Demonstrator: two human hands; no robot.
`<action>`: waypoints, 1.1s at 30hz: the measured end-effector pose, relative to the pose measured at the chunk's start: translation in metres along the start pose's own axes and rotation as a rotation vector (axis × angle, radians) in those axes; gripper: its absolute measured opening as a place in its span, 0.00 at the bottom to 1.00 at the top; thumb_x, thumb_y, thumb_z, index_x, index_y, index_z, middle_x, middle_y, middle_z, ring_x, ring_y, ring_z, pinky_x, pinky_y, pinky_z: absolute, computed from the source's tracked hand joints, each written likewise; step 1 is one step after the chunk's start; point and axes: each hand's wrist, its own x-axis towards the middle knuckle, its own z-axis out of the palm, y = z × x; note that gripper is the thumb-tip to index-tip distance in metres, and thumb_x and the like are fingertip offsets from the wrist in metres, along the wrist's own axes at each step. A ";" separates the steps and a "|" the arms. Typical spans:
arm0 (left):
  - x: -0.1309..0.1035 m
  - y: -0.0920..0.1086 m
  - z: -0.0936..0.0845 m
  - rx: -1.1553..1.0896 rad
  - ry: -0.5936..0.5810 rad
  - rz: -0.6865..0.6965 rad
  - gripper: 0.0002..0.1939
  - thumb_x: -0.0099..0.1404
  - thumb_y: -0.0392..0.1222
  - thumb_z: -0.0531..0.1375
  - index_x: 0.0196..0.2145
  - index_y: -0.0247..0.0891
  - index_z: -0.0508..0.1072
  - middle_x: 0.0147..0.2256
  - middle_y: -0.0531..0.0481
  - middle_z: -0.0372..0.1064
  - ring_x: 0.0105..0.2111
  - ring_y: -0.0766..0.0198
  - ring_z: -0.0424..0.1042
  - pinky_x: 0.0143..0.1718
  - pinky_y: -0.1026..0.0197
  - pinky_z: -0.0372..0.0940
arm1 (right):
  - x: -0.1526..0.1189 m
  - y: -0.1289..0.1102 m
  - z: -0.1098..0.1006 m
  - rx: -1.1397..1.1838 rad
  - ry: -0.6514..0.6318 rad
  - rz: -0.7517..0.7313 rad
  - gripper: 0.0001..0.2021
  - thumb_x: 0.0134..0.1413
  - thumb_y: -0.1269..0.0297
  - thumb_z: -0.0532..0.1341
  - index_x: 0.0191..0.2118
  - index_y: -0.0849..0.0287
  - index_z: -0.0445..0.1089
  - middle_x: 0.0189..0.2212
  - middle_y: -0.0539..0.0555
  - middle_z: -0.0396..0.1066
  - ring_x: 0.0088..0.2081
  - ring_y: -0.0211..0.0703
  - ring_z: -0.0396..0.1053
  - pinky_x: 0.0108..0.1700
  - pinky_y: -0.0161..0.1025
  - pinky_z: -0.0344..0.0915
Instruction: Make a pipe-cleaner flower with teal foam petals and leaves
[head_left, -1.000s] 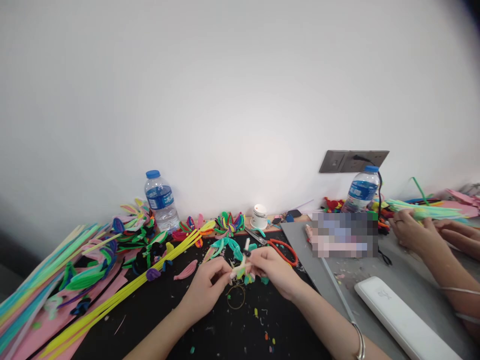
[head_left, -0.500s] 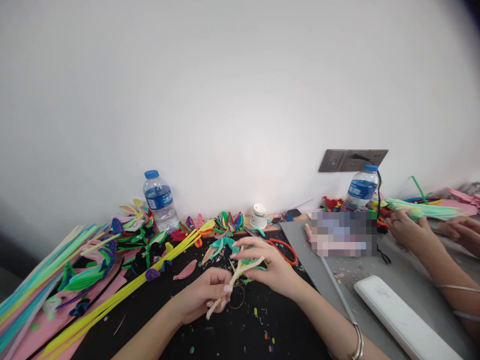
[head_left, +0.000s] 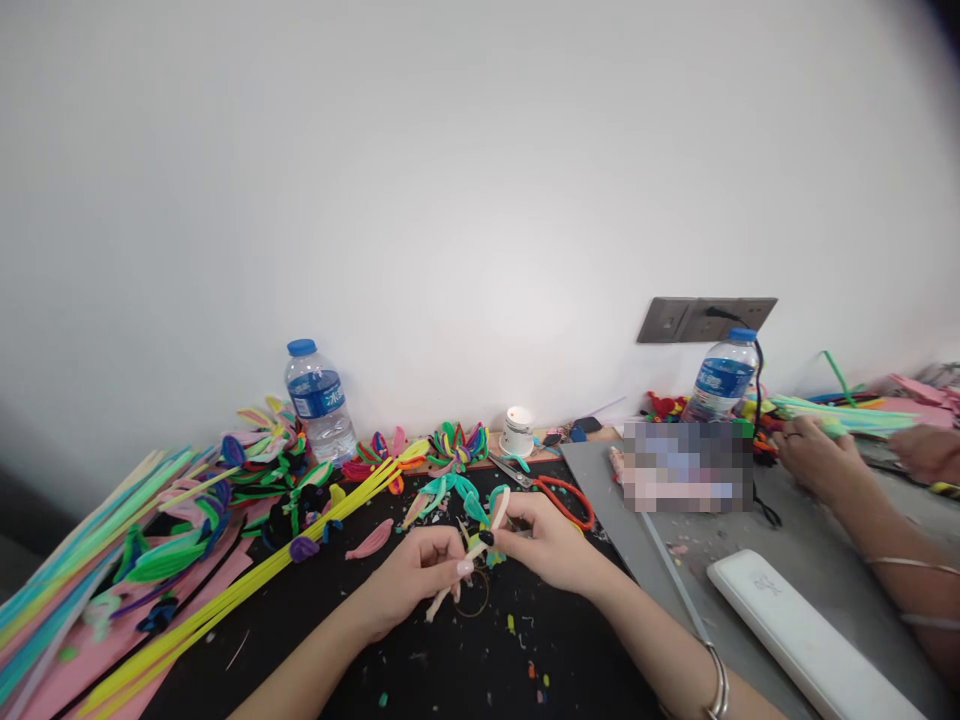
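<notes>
Cream pipe cleaners (head_left: 478, 550) stretch between my two hands over the black mat. My left hand (head_left: 416, 580) pinches them near the middle, and their lower ends poke out below its fingers. Higher up, my right hand (head_left: 541, 540) grips the upper part between thumb and fingers, and one end stands up beside the index finger. Just behind the hands lie teal pipe-cleaner petals (head_left: 450, 490) and a pink petal (head_left: 369, 540). Scissors (head_left: 562, 500) with orange-red handles rest beyond my right hand. A thin ring (head_left: 474, 595) shows under the fingers.
Pipe-cleaner bundles (head_left: 225, 590) and finished petals spread across the left. Two water bottles (head_left: 319, 400) and a white cup (head_left: 517, 432) stand by the wall. A white case (head_left: 802, 630) lies on the grey mat at right, near a co-worker's hands (head_left: 817, 460). Scraps litter the black mat.
My right hand has closed from spread fingers onto the upper part of the cream pipe cleaners and come lower. The forked upper ends are drawn together. The scissors show more fully.
</notes>
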 end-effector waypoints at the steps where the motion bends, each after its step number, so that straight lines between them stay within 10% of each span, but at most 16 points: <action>1: 0.000 0.001 0.001 0.083 0.051 0.042 0.15 0.57 0.48 0.58 0.22 0.36 0.62 0.20 0.55 0.61 0.19 0.71 0.57 0.20 0.68 0.48 | 0.001 0.002 0.002 0.051 0.012 0.062 0.07 0.48 0.72 0.57 0.22 0.62 0.63 0.20 0.46 0.59 0.23 0.33 0.56 0.27 0.30 0.54; 7: -0.005 0.008 0.006 0.611 0.319 0.404 0.12 0.62 0.41 0.52 0.22 0.38 0.66 0.23 0.52 0.60 0.25 0.65 0.58 0.28 0.63 0.51 | 0.004 0.011 0.012 0.278 0.063 0.322 0.07 0.43 0.73 0.56 0.19 0.62 0.62 0.15 0.45 0.55 0.20 0.31 0.50 0.23 0.30 0.47; 11: -0.002 0.006 0.002 0.518 0.315 0.305 0.13 0.61 0.44 0.53 0.22 0.37 0.66 0.22 0.53 0.59 0.24 0.66 0.57 0.27 0.63 0.51 | 0.006 0.013 0.008 0.203 0.103 0.254 0.06 0.46 0.69 0.57 0.22 0.62 0.64 0.18 0.47 0.60 0.21 0.32 0.53 0.24 0.31 0.51; 19: 0.000 -0.001 -0.006 -0.352 -0.042 -0.033 0.15 0.56 0.46 0.61 0.22 0.35 0.60 0.16 0.59 0.55 0.15 0.76 0.44 0.17 0.68 0.40 | 0.008 0.019 -0.013 -0.094 0.317 -0.025 0.24 0.43 0.75 0.60 0.49 0.55 0.61 0.39 0.53 0.66 0.28 0.36 0.59 0.27 0.33 0.57; 26: -0.005 -0.001 -0.008 -0.504 -0.307 -0.167 0.15 0.50 0.43 0.65 0.20 0.33 0.62 0.14 0.58 0.55 0.13 0.77 0.46 0.16 0.68 0.42 | 0.001 0.001 -0.003 -0.074 0.065 -0.280 0.12 0.49 0.69 0.62 0.42 0.53 0.71 0.42 0.54 0.64 0.43 0.42 0.63 0.45 0.40 0.62; 33: -0.004 0.000 -0.011 -0.569 -0.345 -0.163 0.12 0.51 0.41 0.64 0.21 0.32 0.64 0.13 0.58 0.55 0.13 0.76 0.47 0.16 0.68 0.41 | -0.002 -0.001 -0.004 -0.195 0.087 -0.292 0.06 0.47 0.66 0.64 0.35 0.52 0.75 0.50 0.54 0.60 0.49 0.46 0.59 0.50 0.42 0.58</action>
